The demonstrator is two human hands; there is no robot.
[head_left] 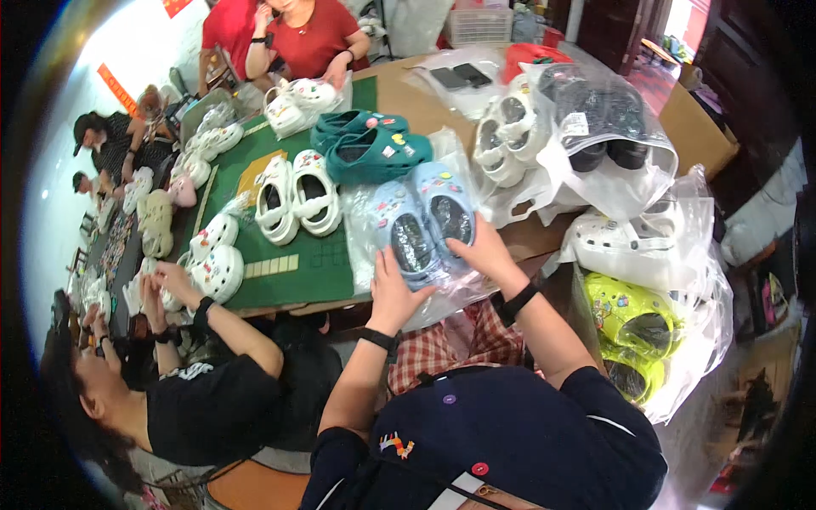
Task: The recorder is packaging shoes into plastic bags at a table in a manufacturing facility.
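Observation:
A pair of light blue clogs (416, 223) with small charms on the toes lies side by side, toes pointing away from me. My left hand (396, 291) grips the left clog's heel end, its fingers along the outer side. Around the right clog's heel, my right hand (483, 252) is closed with its thumb on top. Clear plastic (361, 234) spreads around the pair; whether it covers them fully I cannot tell. Just beyond sit dark green clogs (374, 149) with charms. To the left stand white clogs (297, 197) with straps.
Bagged white clogs (508, 136) and black shoes (599, 115) stand at the right. Nearer are bagged yellow-green clogs (629, 327). A green mat (280, 285) covers part of the table. At left, a seated person (212, 399) handles white clogs; someone in red (314, 38) stands across.

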